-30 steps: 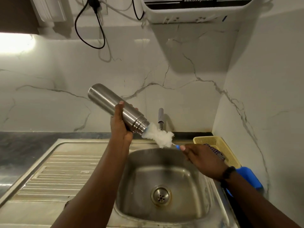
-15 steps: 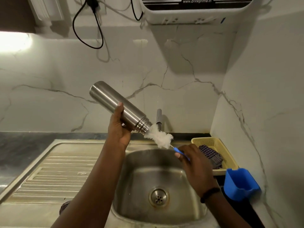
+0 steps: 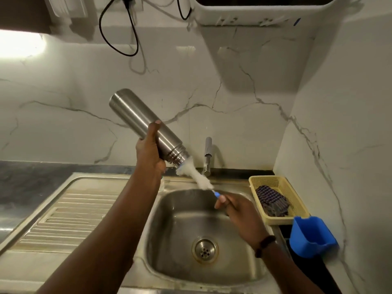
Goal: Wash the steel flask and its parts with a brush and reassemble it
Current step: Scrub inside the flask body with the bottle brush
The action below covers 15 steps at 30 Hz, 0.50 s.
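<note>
My left hand (image 3: 149, 151) grips the steel flask (image 3: 135, 117) around its lower body, above the sink. The flask is tilted, its base up to the left and its threaded open mouth down to the right. A bottle brush (image 3: 196, 177) with white bristles has its tip at the flask's mouth; most of the bristles are outside. My right hand (image 3: 239, 211) holds the brush by its blue handle, lower right of the flask. The flask's cap and other parts are not in view.
The steel sink (image 3: 180, 268) with a round drain lies below my hands, with a ribbed drainboard (image 3: 70, 213) to the left. A tap (image 3: 207, 155) stands behind the brush. At right, a yellow basket (image 3: 265, 181) holds a checked cloth, next to a blue holder (image 3: 311, 236).
The brush has been drawn a little further out of the flask's mouth, and my right hand has moved down and right. The flask stays tilted in my left hand.
</note>
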Available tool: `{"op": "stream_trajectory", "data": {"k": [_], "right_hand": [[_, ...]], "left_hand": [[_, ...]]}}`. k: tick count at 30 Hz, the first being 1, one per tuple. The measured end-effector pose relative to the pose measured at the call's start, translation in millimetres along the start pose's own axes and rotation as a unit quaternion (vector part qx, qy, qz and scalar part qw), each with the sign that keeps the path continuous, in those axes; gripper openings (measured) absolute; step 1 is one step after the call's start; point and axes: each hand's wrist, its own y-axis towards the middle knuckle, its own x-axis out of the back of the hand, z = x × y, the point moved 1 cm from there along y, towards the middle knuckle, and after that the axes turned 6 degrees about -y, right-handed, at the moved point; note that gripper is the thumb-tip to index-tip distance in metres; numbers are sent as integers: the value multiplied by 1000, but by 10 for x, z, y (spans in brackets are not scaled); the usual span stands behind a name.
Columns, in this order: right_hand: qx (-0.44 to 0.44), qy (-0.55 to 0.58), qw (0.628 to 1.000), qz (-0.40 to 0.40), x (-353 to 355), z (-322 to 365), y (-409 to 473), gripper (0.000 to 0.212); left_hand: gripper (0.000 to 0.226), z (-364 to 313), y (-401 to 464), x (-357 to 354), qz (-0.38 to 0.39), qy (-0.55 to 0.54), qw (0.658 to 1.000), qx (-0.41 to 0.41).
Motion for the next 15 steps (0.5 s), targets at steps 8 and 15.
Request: {"op": "stream_trajectory", "data": {"k": [8, 15], "right_hand": [[7, -31, 999, 21, 107, 210, 132, 51], [8, 24, 1000, 9, 26, 412, 31, 42]], "left_hand": [[81, 126, -130, -32, 49, -2, 999, 21], [88, 195, -164, -39, 82, 9, 996, 25]]}}
